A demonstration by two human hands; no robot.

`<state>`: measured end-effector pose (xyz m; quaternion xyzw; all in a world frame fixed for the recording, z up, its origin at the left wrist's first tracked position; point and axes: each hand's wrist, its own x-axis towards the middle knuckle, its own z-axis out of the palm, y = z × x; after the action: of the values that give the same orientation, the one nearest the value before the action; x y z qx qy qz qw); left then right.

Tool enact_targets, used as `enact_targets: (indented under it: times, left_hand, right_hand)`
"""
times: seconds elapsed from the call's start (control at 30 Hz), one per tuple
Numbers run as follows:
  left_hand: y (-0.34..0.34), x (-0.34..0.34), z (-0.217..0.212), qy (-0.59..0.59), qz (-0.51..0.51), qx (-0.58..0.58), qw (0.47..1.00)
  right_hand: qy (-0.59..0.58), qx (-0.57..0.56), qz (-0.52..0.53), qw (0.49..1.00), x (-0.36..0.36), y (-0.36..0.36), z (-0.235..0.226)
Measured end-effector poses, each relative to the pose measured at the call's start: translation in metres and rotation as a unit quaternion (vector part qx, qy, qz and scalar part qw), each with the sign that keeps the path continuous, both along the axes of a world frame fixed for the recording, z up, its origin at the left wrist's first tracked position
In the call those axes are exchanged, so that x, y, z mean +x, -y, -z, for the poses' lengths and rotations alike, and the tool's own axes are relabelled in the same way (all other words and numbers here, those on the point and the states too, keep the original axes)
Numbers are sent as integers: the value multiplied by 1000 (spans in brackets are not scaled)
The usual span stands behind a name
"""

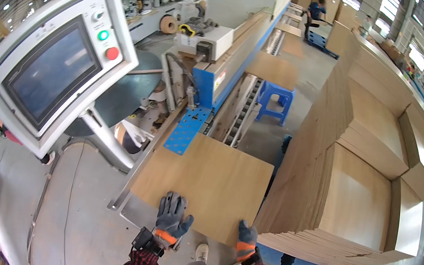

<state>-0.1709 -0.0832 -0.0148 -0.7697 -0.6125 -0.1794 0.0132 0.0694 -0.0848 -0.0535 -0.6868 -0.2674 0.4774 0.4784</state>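
Note:
A light-brown wooden panel (210,179) lies flat on the machine's infeed, its far left part beneath a perforated blue plate (187,129). My left hand (172,218), in a grey glove with an orange cuff, rests on the panel's near edge with fingers stretched out flat. At the near right corner, my right hand (246,239), gloved the same way, grips the panel's edge; the fingers under it are hidden. Along the panel's left side runs a metal guide rail (129,180).
A tall stack of wooden panels (295,201) stands close on the right. To the left is a tilted control screen (55,71) on a white arm. Beyond the panel runs a roller track (243,112), with a blue stool (275,102) beside it. Another person (316,13) works far back.

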Motion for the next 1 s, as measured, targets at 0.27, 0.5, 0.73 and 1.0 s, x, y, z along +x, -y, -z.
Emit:
enact_targets:
  times: [0.27, 0.5, 0.73, 1.0]
  left_hand:
    - [-65, 23, 17, 19, -9, 30, 999]
    - [-91, 23, 35, -6, 2, 70, 998]
    - [-149, 36, 43, -13, 42, 80, 996]
    - [-228, 66, 59, -18, -57, 154, 986]
  right_hand:
    - [193, -73, -12, 978, 36, -56, 68]
    - [-1, -21, -5, 1000, 33, -67, 1]
    - [193, 34, -100, 976, 58, -100, -5]
    - [569, 108, 186, 793, 325, 37, -179]
